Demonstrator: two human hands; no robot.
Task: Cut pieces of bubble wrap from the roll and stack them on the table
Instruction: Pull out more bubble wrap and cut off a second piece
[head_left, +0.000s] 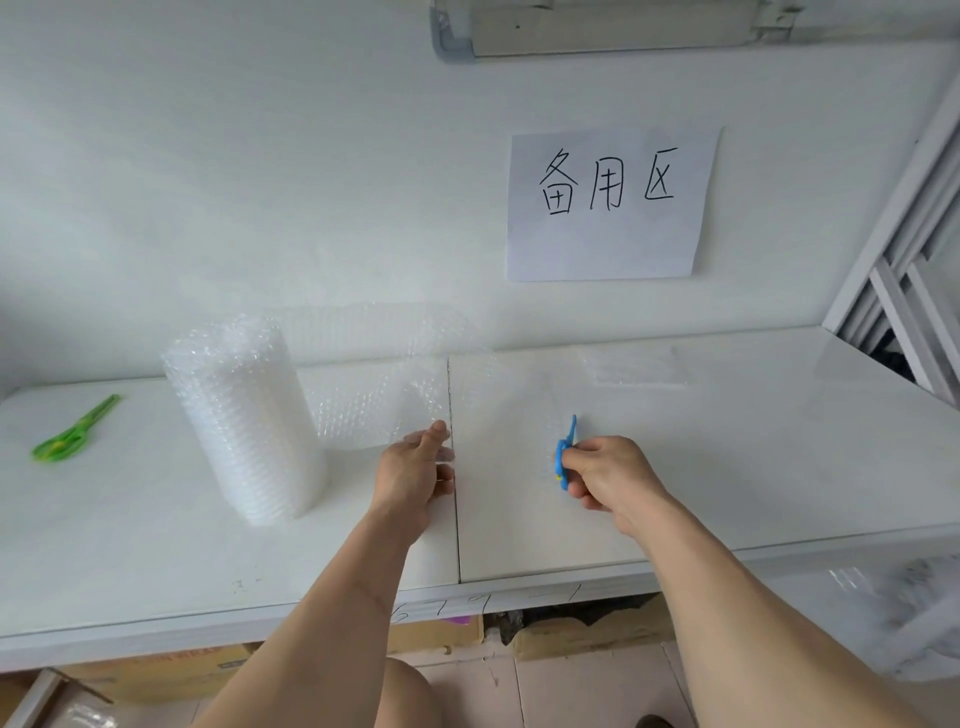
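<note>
Bubble wrap roll (249, 421) upright on table (753, 467), left of centre; sheet (374, 395) unrolled rightward. Left hand (415, 467) pinching sheet edge. Right hand (608, 473) closed around blue scissors (565, 449). Cut pieces (636, 366) stacked at rear right. Green scissors (75, 428) far left.

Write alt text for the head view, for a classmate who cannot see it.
A person's left hand holds unrolled bubble wrap from an upright roll on a white table, while the right hand grips blue scissors. Green scissors lie far left.
</note>
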